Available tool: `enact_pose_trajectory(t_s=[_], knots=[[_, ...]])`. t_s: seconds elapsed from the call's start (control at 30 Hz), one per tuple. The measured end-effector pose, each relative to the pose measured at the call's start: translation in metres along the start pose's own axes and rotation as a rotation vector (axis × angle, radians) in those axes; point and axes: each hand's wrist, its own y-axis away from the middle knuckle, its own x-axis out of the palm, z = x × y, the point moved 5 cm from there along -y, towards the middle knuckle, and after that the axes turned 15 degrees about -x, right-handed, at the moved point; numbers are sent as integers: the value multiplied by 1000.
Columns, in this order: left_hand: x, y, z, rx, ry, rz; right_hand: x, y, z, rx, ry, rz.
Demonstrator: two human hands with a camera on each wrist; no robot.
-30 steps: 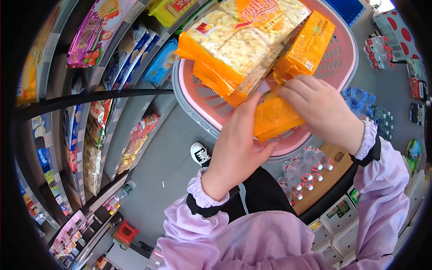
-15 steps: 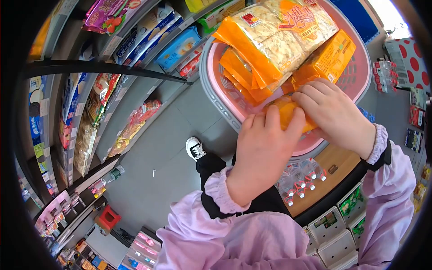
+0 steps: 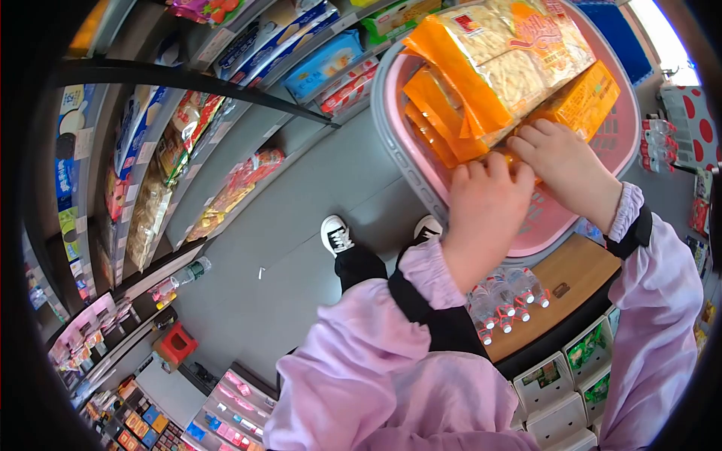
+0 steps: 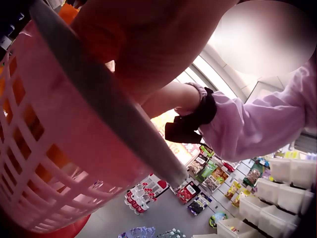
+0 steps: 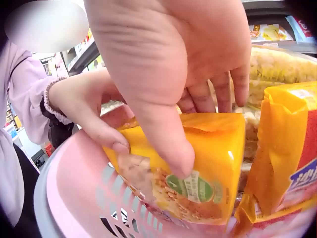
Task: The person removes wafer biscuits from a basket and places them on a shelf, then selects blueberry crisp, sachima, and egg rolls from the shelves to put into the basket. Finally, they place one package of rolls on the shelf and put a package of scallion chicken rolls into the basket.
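Observation:
A yellow-orange snack packet (image 5: 218, 136) with a green oval label is down inside the pink basket (image 3: 553, 225), mostly covered by my hands in the head view. My right hand (image 3: 568, 165) grips it, thumb across its front and fingers behind. From the other side my left hand (image 3: 489, 207) holds the packet's end, its thumb (image 5: 111, 139) along the edge. Beside them in the basket lie a large clear-and-orange bag of pale puffed pastry (image 3: 519, 64) and another orange packet (image 3: 587, 101). More orange wrapping (image 3: 436, 113) shows under the large bag.
Shelves of packaged snacks (image 3: 316, 64) run along the left. Shrink-wrapped water bottles (image 3: 508, 297) stand on a wooden surface (image 3: 575, 278) below the basket, and more bottles (image 3: 658, 146) are at the right. White bins (image 3: 545, 379) are stacked at lower right.
The packet has gone lower into the basket with both hands on it, and my left hand has turned over it, back upward. The head view has shifted, placing the basket farther right.

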Motion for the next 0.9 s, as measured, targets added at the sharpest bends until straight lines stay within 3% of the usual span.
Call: enact_pose_trajectory(t_s=[0.13, 0.27, 0.47, 0.6, 0.7, 0.77, 0.9], knots=[[-1, -2, -3, -13, 26, 11, -8, 0, 5, 58, 96, -27], [-5, 6, -6, -7, 63, 32, -14, 12, 11, 118, 10, 58], [18, 8, 0, -50, 22, 96, 14, 2, 7, 43, 54, 93], [22, 11, 4, -33, -31, 173, 33, 5, 6, 129, -17, 150], [9, 17, 7, 81, 70, 126, 56, 23, -4, 256, -132, 222], [-3, 26, 19, 149, 272, 71, 57, 43, -2, 156, -77, 37], [-25, 57, 70, 154, 532, 55, 17, 30, 52, 363, -223, -239]])
